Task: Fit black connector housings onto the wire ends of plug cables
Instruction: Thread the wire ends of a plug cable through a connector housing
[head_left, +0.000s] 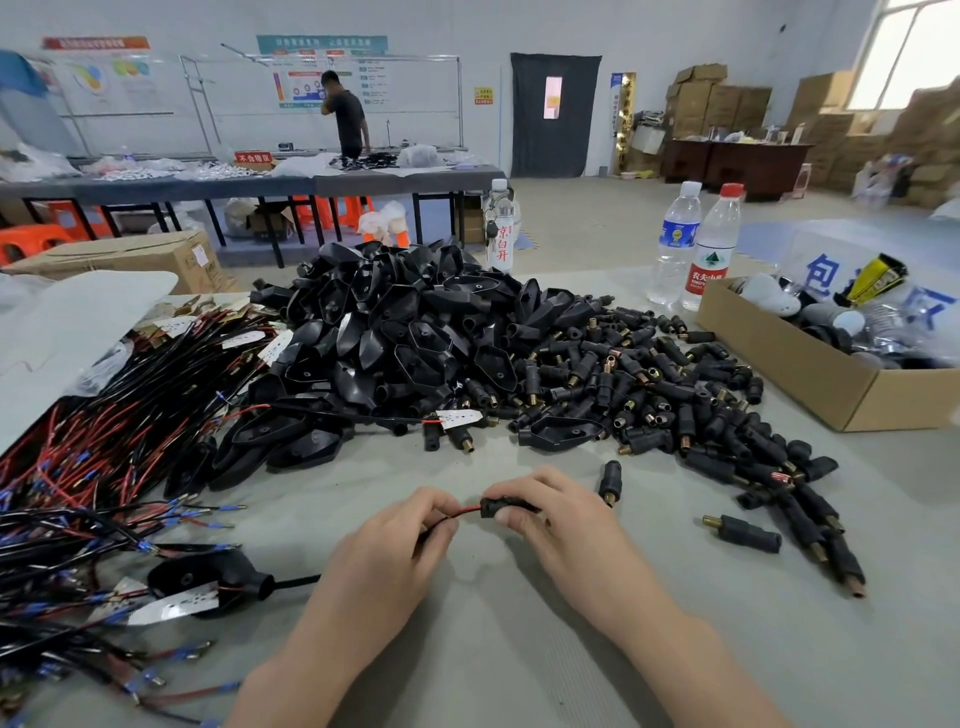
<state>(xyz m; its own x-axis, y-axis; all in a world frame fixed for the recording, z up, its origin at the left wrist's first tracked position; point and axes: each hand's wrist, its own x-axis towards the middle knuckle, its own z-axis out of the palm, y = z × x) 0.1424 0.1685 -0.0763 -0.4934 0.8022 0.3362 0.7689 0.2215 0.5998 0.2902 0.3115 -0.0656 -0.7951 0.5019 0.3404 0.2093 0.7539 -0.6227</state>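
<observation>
Currently, at the grey counter's (727, 649) front edge, the left hand (395, 540) pinches a thin red wire (465, 511); the right hand (550, 522) grips a small black connector housing (491, 508) on its end. Most piled housings (649, 395) appear unfitted.

black housings (395, 332), red wire (465, 512), grey table (519, 649)

black connector housing (498, 507): near centre, lying crosswise | red wire (466, 511): thin, entering housing's left end
</observation>
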